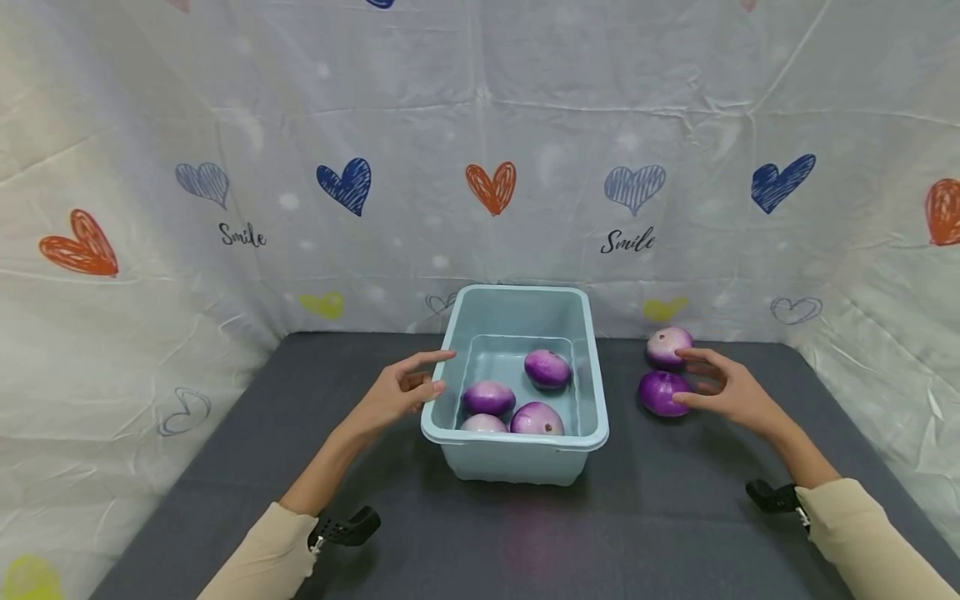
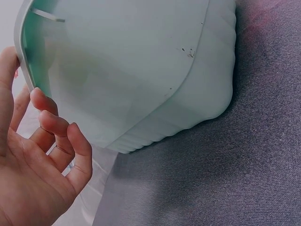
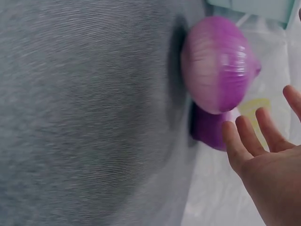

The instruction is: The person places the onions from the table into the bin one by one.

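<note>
From your right hand (image 1: pixel 723 393), the nearer one, its fingers loosely spread, the near purple onion (image 1: pixel 662 393) lies just to the left — longer axis roughly side to side — with the far purple onion (image 1: pixel 666 343) behind it on the dark surface (image 1: pixel 262 450). Your left hand (image 1: pixel 401 389) touches the left rim of the light-blue plastic bin (image 1: pixel 517 462) with bent fingers, though whether it grips, I cannot tell. You have two onions outside and four binned onions (image 1: pixel 547 369).
</note>
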### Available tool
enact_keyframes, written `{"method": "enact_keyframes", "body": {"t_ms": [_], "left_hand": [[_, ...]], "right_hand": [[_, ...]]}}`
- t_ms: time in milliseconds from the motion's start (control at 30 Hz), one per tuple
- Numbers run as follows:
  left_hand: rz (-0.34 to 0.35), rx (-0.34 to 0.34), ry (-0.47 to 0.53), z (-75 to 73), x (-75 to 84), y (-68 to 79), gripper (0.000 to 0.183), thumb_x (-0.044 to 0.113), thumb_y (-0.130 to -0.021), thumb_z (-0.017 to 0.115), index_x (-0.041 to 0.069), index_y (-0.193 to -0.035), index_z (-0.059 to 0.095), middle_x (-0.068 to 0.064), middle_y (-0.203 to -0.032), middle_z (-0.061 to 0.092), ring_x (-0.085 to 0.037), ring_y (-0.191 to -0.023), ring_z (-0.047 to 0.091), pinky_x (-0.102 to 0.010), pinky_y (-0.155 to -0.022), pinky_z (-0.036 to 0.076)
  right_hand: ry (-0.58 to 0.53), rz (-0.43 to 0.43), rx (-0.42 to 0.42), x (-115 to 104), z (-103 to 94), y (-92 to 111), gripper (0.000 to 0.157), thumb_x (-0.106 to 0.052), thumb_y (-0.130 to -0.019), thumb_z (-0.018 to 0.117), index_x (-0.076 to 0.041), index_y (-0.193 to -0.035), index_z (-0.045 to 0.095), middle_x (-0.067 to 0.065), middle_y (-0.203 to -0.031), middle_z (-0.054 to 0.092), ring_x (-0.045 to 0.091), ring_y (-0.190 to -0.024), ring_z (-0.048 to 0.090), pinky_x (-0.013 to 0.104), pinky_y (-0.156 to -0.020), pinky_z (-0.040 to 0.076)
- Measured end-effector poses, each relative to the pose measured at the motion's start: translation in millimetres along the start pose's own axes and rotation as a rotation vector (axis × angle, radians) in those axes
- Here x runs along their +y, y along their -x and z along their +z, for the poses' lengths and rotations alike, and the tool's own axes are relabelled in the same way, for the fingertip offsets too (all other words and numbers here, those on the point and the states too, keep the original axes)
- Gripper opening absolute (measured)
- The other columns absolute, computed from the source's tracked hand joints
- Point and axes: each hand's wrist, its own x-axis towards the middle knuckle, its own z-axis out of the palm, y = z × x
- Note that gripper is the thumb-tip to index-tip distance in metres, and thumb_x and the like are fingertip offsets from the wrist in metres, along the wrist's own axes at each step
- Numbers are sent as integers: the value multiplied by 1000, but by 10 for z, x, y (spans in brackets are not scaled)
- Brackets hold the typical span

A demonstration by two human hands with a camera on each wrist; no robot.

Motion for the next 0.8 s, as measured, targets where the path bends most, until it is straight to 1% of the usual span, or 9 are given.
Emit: {"method": "enact_keyframes", "body": {"t_ms": [67, 133, 267, 367, 467, 567, 667, 800], "left_hand": [[-1, -1, 0, -1, 1, 1, 50, 16, -101, 67, 14, -149, 54, -5, -67, 42, -26, -59, 36, -37, -58, 39], [-2, -1, 1, -1, 2, 2, 49, 16, -101, 66, 15, -149, 54, -4, -67, 42, -21, -58, 36, -36, -59, 38], [-8, -1, 8, 2, 8, 6, 49, 16, -102, 66, 17, -149, 55, -4, -67, 41, -16, -58, 37, -36, -59, 38], [-8, 0, 5, 2, 5, 3, 49, 16, -102, 66, 16, -149, 54, -4, -67, 42, -18, -59, 38, -36, -60, 39], [-7, 3, -3, 1, -2, 0, 49, 17, -102, 66, 16, -149, 54, -5, -67, 43, -24, -60, 38, -37, -60, 42], [-2, 2, -6, 0, -2, 2, 49, 17, -102, 66, 16, -149, 55, -7, -67, 44, -30, -60, 37, -38, -61, 43], [-2, 3, -3, -2, 1, 9, 49, 17, -101, 66, 17, -149, 55, -9, -67, 44, -33, -61, 35, -38, -60, 41], [-2, 1, 3, -1, 10, 10, 49, 16, -102, 66, 18, -149, 54, -7, -67, 43, -26, -60, 36, -37, -60, 39]], "right_hand": [[-3, 11, -4, 41, 14, 15, 71, -9, -92, 78, 2, -151, 41, 21, -153, 38, 48, -136, 39, 58, -101, 40], [-9, 21, -7, 77, 30, 19, 73, -9, -91, 79, 2, -151, 40, 22, -153, 37, 49, -136, 38, 60, -101, 39], [-15, 41, -15, 132, 55, 9, 77, -11, -89, 81, 3, -152, 39, 25, -152, 36, 49, -134, 39, 61, -99, 41], [-10, 60, -22, 161, 72, -1, 79, -12, -88, 83, 4, -152, 38, 27, -151, 36, 49, -134, 40, 59, -97, 43], [-5, 75, -33, 187, 89, -18, 79, -13, -88, 83, 4, -151, 39, 28, -150, 36, 51, -134, 39, 58, -97, 44], [24, 77, -39, 211, 103, -42, 77, -16, -87, 84, 4, -149, 42, 28, -148, 41, 52, -132, 42, 57, -97, 45], [56, 67, -41, 229, 112, -66, 74, -17, -86, 86, 4, -145, 47, 27, -142, 47, 49, -125, 50, 52, -95, 48], [60, 53, -46, 252, 107, -87, 69, -13, -85, 86, 6, -141, 51, 29, -136, 51, 46, -115, 59, 40, -88, 52]]}}
